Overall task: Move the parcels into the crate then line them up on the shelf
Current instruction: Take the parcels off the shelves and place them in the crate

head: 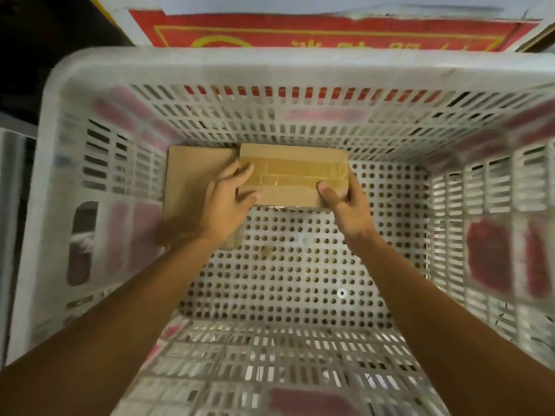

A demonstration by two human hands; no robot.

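Observation:
I look down into a white perforated plastic crate. A taped cardboard parcel is inside it near the far wall, held between both hands. My left hand grips its left end with fingers curled over the top edge. My right hand grips its right end, thumb on top. A second, plain cardboard parcel lies flat on the crate floor at the far left, partly under my left hand and the taped parcel.
The crate's holed floor is bare to the right of and in front of the parcels. Beyond the far rim lies a red and white printed carton. Dark space lies to the left of the crate.

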